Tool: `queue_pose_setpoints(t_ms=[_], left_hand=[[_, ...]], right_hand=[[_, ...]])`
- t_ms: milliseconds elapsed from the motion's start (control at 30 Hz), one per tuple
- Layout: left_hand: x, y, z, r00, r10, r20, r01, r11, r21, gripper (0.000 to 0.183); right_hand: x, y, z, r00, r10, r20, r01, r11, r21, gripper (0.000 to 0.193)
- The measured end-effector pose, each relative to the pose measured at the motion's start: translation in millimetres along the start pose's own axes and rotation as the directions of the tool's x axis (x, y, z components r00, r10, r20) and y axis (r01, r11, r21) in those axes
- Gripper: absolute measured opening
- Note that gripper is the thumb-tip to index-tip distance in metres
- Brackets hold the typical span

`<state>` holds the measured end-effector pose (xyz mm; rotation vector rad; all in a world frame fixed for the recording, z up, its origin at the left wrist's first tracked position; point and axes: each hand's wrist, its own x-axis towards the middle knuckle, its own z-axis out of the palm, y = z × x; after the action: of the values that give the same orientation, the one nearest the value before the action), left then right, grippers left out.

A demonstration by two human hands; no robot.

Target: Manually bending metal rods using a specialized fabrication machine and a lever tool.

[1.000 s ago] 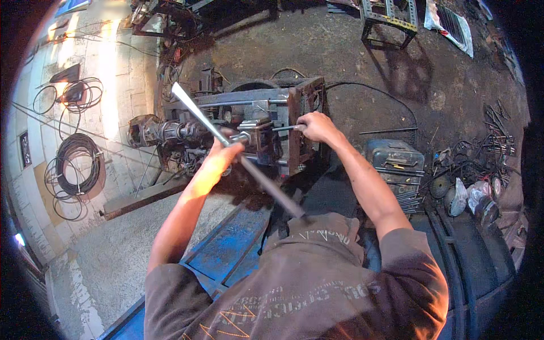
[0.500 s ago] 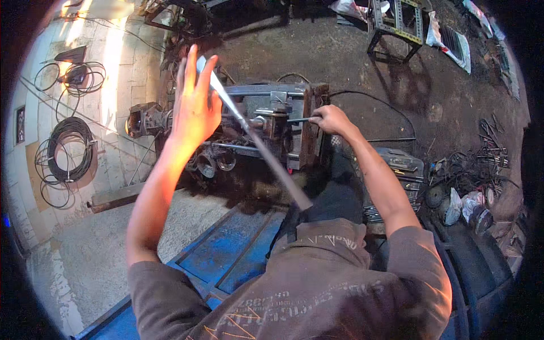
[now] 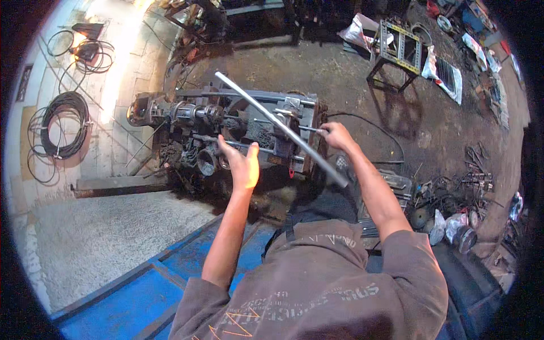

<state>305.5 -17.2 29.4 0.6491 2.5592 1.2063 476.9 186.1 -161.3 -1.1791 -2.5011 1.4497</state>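
Note:
Below me lies a dirty metal machine (image 3: 238,92) with rails, a cylindrical shaft section and a block-shaped carriage. My right hand (image 3: 337,136) is closed round the end of a thin steel rod handle (image 3: 307,128) at the machine's right side. Over the machine a long silver bar (image 3: 277,122) slants from upper left to lower right; its lower end is blurred, and what supports it I cannot tell. My left hand (image 3: 243,167) is open at the machine's near edge, thumb and fingers apart, beside a round metal opening (image 3: 207,163). It holds nothing visible.
Coiled black cable (image 3: 67,126) lies on the pale floor at left. A metal stand (image 3: 399,50) and white bags (image 3: 445,73) are at far right. Metal scrap (image 3: 453,195) is heaped at right. A blue metal surface (image 3: 122,297) lies near me.
My left hand has come down from above the machine's far side to its near edge. The silver bar has swung, its near end shifting right. My right hand still grips the rod handle.

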Motion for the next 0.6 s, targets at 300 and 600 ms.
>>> queue_pose_setpoints(t_ms=[300, 600], left_hand=[[219.1, 82.8, 76.8, 0.901, -0.393, 0.184, 0.415, 0.905, -0.099, 0.078], [-25.5, 121.1, 34.5, -0.039, 0.143, 0.989, 0.133, 0.982, -0.136, 0.052]], right_hand=[[-2.0, -18.8, 3.3, 0.996, -0.017, 0.090, 0.013, 0.999, 0.041, 0.033], [30.1, 23.2, -6.2, 0.985, -0.117, 0.128, 0.105, 0.990, 0.094, 0.032]])
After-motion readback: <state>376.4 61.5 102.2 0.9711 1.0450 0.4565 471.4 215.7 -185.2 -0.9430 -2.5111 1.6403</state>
